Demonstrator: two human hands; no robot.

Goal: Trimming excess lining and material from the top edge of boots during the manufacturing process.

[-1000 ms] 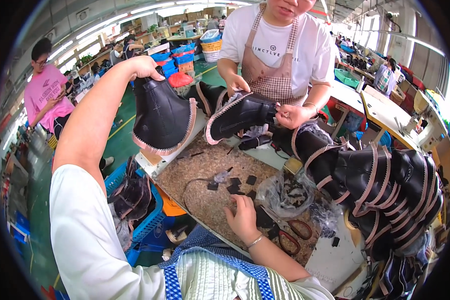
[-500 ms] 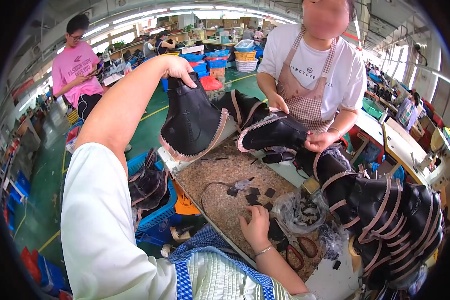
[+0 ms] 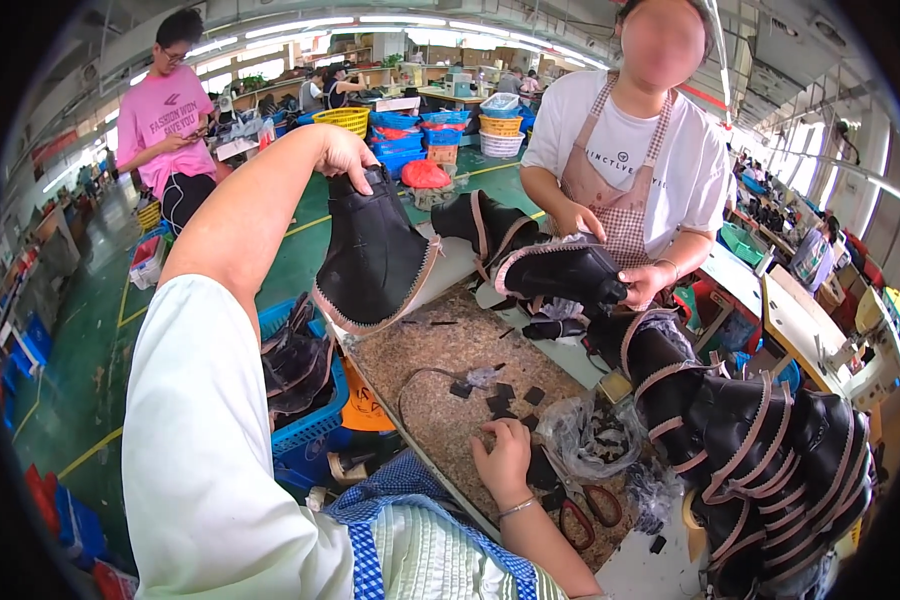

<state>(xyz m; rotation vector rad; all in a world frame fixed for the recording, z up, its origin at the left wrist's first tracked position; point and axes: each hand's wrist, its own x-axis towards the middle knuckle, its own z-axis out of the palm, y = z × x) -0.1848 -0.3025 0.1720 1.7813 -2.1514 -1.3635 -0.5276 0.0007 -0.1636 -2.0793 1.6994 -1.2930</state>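
Note:
My left hand (image 3: 348,160) is raised at the far side of the table, its fingers closed on the top edge of a black leather boot upper (image 3: 372,255). The upper hangs toe down, with a pinkish notched strip along its lower edge. My right hand (image 3: 503,460) rests on the speckled brown tabletop (image 3: 420,375), fingers loosely bent and apart, holding nothing visible. Beside it lie scissors (image 3: 590,515) with dark red handles, small black patches (image 3: 502,397) and a crumpled clear plastic bag (image 3: 585,435). Across the table, an aproned co-worker holds another black boot upper (image 3: 560,270) in both hands.
A heap of black boot uppers (image 3: 760,430) fills the table's right side. Left of the table stands a blue basket (image 3: 315,425) with more uppers. A person in pink (image 3: 170,125) stands at the far left. Stacked crates (image 3: 400,145) are behind.
My view has shifted slightly. The boot upper in my left hand has turned a little, showing more of its smooth front. The co-worker's upper has tilted. My right hand stays on the table.

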